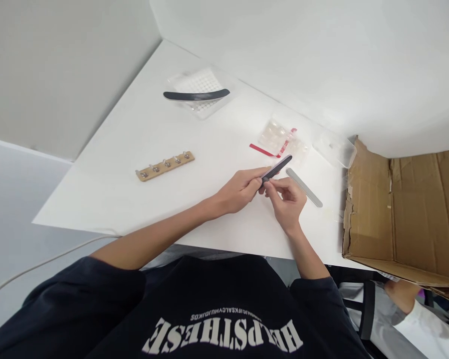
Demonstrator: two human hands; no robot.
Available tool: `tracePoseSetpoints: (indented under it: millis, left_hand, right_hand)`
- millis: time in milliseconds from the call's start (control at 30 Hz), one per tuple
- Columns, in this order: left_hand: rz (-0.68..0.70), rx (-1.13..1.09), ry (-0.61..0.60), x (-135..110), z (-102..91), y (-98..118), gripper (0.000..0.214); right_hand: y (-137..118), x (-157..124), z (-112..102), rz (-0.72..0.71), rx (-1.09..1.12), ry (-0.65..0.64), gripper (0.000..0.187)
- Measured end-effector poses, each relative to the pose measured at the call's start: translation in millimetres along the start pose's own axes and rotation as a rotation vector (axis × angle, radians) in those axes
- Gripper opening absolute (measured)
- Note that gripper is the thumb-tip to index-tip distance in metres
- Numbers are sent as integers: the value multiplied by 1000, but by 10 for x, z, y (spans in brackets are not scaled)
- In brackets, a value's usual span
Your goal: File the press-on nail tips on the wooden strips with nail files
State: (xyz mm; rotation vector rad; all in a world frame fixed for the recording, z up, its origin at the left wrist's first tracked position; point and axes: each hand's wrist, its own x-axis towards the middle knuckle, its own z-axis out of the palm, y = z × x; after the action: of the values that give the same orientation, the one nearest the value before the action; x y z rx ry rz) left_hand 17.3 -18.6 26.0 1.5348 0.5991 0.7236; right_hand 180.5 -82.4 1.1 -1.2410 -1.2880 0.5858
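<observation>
My left hand [242,190] is closed around the lower part of a black nail file [279,167], which points up and to the right. Against the file's lower end, the fingertips of my right hand [289,200] are pinched together. Whatever they hold is too small and hidden to make out. A grey nail file [305,188] lies on the white table just right of my right hand. Beyond the hands are clear packets [273,135] of what look like false nails, with red strips beside and across them.
A wooden strip with several small clips [165,166] lies on the left. Farther back, a curved black nail file [196,95] rests on a clear pack of white dots [205,80]. A clear plastic tray [335,146] and an open cardboard box [370,209] are at the right.
</observation>
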Motion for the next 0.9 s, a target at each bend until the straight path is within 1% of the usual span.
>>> tracePoseSetpoints:
  millis: [67,133,267,367,467,533,633,700,800,900]
  left_hand:
    - [-4,-3,-1,1,1,-2,29]
    - [-2,-9,-4,4,2,-7,29]
    - [-2,3,10,12,-3,-8,29]
    - [-1,5,5,11,-5,-11,31]
    - [-38,-19,17,15,-5,-46,34]
    - [-79,-109,18,29,-11,-83,36]
    - [-135,-344,10,69,-33,-124,38]
    - [-152,-459,25,96,-54,-128,38]
    - [-151,-510,42,114,-76,-113,36]
    - [-150,-511,27,107,-80,-95,35]
  right_hand:
    - [3,1,-1,-1,-11,-4,8]
    - [9,0,-3,5,-37,26,9]
    - [27,-4,-9,-3,-52,-19,12]
    - [31,-4,-13,-8,-42,22,10]
    - [15,4,-17,-10,-38,-31,10]
    - [-2,17,-25,-8,-42,-33,10]
    - [-19,49,-43,-8,-34,45,10]
    - [-22,70,-55,-6,-31,67,10]
    - [-21,86,-62,2,-22,68,10]
    - [-21,86,-58,16,4,63,10]
